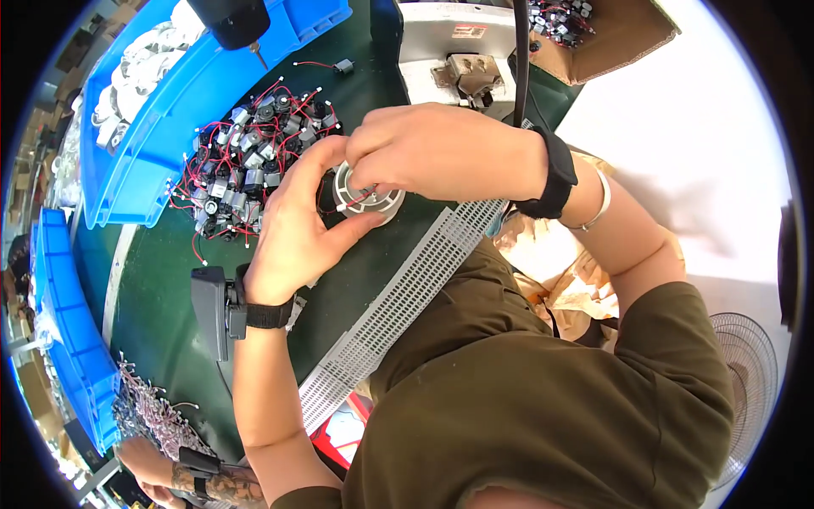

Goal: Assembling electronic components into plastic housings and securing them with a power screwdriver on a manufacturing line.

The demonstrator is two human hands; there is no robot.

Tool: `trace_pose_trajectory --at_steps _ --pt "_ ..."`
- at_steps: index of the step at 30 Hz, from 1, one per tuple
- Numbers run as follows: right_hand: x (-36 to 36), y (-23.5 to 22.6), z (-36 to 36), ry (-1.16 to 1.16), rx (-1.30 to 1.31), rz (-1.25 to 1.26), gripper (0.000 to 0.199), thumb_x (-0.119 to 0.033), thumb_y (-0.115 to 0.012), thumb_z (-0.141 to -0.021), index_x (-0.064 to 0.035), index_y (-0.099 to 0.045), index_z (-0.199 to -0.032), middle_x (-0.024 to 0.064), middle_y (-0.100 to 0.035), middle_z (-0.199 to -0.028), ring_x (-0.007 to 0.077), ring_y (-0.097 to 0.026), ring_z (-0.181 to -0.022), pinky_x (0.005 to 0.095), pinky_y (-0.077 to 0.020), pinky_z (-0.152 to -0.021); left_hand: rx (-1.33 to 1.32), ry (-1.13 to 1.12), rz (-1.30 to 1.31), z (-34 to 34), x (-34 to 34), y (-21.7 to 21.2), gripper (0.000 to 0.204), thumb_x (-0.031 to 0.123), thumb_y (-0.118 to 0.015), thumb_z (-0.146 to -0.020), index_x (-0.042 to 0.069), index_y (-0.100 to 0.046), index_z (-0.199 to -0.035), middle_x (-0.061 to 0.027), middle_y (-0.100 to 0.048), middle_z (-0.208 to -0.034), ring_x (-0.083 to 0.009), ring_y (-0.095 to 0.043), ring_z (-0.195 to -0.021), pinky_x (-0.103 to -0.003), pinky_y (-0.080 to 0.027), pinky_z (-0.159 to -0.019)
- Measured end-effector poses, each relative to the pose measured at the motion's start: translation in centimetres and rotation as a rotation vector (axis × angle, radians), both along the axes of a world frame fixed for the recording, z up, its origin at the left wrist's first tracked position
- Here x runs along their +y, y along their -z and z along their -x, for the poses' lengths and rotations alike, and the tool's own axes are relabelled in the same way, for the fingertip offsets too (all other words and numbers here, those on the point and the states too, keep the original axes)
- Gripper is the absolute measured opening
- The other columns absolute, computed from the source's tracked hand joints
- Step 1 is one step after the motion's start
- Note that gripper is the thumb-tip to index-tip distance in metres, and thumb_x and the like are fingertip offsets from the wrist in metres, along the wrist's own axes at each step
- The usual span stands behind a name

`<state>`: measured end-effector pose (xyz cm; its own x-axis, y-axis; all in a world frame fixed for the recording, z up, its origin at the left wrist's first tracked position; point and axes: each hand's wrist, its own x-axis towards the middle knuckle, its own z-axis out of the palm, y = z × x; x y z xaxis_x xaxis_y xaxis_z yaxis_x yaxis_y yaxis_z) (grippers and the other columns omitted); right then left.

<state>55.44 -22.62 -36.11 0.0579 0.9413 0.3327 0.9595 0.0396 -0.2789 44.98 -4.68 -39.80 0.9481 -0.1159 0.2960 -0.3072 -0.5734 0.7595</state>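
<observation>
My left hand cups a round white plastic housing over the dark green table. My right hand reaches across from the right, its fingertips pinching a small part with red wire on the top of that housing. Just to the left lies a pile of small grey motors with red wires. Both wrists wear black bands.
A blue bin with white round parts stands at the upper left, another blue bin at the far left. A grey metal fixture and a cardboard box are at the top. A perforated white strip edges the table. Another person's hand is at bottom left.
</observation>
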Motion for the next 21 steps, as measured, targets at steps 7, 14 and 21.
trace_pose_trajectory --at_steps 7,14,21 --pt "-0.6 -0.1 -0.1 -0.223 -0.415 0.072 0.022 -0.006 -0.058 -0.073 -0.0003 -0.056 -0.094 0.0068 -0.053 -0.092 0.0233 -0.055 -0.089 0.0327 -0.0491 -0.072 0.002 0.047 -0.024 -0.5 0.2 -0.7 0.068 0.013 -0.079 -0.064 0.004 -0.046 -0.123 -0.0152 -0.057 -0.116 -0.031 -0.056 -0.108 -0.037 -0.044 -0.09" --pt "4.0 -4.6 0.4 0.367 0.349 -0.733 0.034 0.007 -0.062 -0.077 -0.0046 -0.056 -0.109 0.0102 -0.059 -0.104 0.0227 -0.058 -0.097 0.0352 -0.0466 -0.085 -0.363 -0.061 -0.25 1.2 -0.5 0.4 0.066 0.023 -0.083 -0.059 0.001 -0.054 -0.115 -0.0178 -0.056 -0.113 -0.0343 -0.056 -0.1 -0.041 -0.046 -0.086" --pt "13.5 -12.3 -3.4 -0.149 1.104 -0.706 0.04 -0.013 -0.072 -0.076 0.0023 -0.049 -0.105 0.008 -0.055 -0.089 0.0142 -0.054 -0.077 0.0257 -0.0436 -0.065 -0.458 -0.155 -0.238 1.4 -2.9 2.1 0.028 0.014 -0.077 -0.065 0.007 -0.067 -0.09 -0.0157 -0.056 -0.108 -0.0311 -0.06 -0.087 -0.037 -0.051 -0.071"
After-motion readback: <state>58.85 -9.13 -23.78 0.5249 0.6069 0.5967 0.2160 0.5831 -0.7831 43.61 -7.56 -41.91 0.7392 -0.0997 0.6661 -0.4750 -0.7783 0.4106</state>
